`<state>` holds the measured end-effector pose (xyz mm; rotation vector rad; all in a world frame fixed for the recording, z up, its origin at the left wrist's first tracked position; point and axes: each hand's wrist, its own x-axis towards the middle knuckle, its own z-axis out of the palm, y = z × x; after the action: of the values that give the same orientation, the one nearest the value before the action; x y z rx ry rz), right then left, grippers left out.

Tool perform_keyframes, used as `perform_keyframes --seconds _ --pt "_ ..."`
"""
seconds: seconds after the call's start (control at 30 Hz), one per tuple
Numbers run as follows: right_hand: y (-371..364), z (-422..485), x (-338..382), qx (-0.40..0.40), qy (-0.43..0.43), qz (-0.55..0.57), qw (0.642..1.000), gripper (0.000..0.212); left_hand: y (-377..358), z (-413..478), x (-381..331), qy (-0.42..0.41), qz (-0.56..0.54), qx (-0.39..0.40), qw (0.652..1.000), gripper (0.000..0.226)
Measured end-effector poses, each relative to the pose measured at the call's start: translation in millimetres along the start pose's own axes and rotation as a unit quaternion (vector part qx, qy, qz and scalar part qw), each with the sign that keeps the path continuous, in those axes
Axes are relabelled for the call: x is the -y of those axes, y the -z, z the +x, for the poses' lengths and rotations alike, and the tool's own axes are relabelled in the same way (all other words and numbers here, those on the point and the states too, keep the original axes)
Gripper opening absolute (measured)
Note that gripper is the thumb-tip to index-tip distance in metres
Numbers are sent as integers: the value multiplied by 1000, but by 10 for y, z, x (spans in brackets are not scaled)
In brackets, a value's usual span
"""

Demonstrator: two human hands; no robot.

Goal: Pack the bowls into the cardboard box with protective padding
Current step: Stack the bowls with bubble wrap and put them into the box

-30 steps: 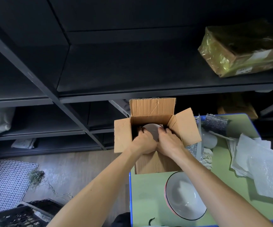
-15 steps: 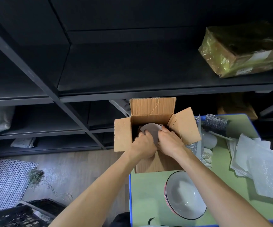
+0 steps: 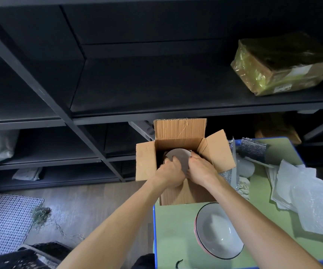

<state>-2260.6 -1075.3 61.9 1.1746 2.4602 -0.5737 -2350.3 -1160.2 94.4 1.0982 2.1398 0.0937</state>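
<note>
Head view: 1 bowl [image 3: 178, 156], pale, sits inside the open cardboard box [image 3: 180, 131] at centre frame, partly hidden by both hands. Grip: left hand [image 3: 171, 168] has its fingers curled over the near-left rim, and right hand [image 3: 201, 166] has its fingers close together, hooked on the right rim. The box interior is dark, so I can't tell if any padding lies under or around the bowl. Risks, my read: bare ceramic set against cardboard chips in transit, and the padding sheets [image 3: 311, 200] lie at right of frame, well apart from the box. The box stands near the far-left corner of the green table [image 3: 172, 230], so a hard downward push could tip it toward the floor. The stacked bowls [image 3: 218, 232] at lower centre-right sit just beside the right forearm, so an elbow swing on withdrawal could knock them.
</note>
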Motion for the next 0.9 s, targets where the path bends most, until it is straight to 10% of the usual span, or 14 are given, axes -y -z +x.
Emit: perform_keyframes --seconds 0.57,0.9 --pt "191 -962 -392 -217 64 68 972 31 -70 -427 -64 -191 16 -154 969 39" --pt "179 -1423 -1377 -213 -13 61 975 23 -490 -629 -962 -322 -12 -191 927 24"
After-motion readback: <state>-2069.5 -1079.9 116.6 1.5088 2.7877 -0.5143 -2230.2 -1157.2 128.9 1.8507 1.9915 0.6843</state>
